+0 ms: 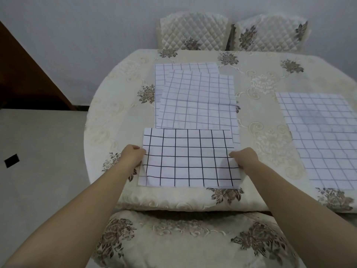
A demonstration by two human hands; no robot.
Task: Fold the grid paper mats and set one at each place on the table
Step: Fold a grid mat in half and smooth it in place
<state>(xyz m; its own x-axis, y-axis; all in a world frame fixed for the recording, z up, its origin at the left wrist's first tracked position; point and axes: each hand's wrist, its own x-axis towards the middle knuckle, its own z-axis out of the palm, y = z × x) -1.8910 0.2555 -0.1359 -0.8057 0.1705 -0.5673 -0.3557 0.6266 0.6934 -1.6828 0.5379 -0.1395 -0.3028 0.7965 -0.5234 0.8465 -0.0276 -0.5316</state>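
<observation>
Round-ish tabletop (123,105) with a cream cloth over it, embroidered swirls and brownish flower patches all over. Lower middle of the frame, right at the near edge, lies the folded grid mat (190,157), white with bold dark lines. The left hand (133,154) pinches its left edge with the fingers curled in, and the right hand (244,157) pinches the right edge the same way, that corner lifted a little off the cloth.

Just above it, in the centre of the frame, is a loose pile of grid sheets (197,101) with paler lines, at least two overlapping and skewed, and its near edge touches or slips under the folded mat. Over at the right edge of the frame lie more pale grid sheets (318,136), partly cut off.

At the top, two quilted chair backs (193,33) (270,34) stand side by side behind the tabletop. A chair seat (183,238) in matching flowery fabric fills the bottom. The wall (77,35) is plain pale grey, the floor (38,132) on the left is grey with a small black rectangle (11,160) on it, and a dark brown wooden panel (23,74) slants in at upper left.
</observation>
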